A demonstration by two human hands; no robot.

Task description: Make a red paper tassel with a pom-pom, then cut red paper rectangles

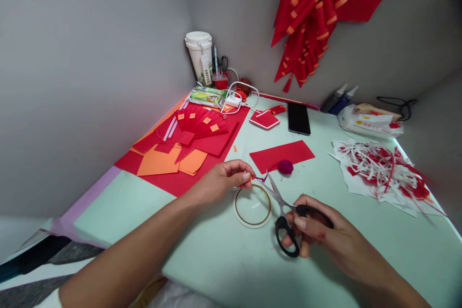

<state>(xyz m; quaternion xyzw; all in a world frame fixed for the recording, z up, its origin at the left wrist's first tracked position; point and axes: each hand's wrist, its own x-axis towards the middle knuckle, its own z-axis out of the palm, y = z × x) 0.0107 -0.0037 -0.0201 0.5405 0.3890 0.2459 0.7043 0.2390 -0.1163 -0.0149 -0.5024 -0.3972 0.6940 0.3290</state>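
1. fanning out at 10 o'clock on the pale green table (144,202), red and orange paper sheets (169,159) reach toward the wall corner.
2. the left hand (220,182) sits near centre, thumb and forefinger pressed together on the end of a purple thread (260,177), with the other fingers curled in.
3. at 6 o'clock from that pinch, a tape roll (252,206) lies flat on the table.
4. the thread runs from the pinch toward 2 o'clock to a purple pompom (285,167) at the edge of a red paper strip (281,154). its long axis is close to level, 9 to 3.
5. the scissors (281,204) have their blades parted and tips pointing to 11 o'clock, long axis 5 to 11. they meet the thread just beside the pinch.
6. at 5 o'clock the right hand (325,238) grips the black loops, fingers through them and slightly spread.
7. the step in hand looks like snipping the thread. a clean cut would call for a taut thread seated deep between the blades, with the left fingertips clear.
8. at 3 o'clock lies a heap of paper shreds (382,171).
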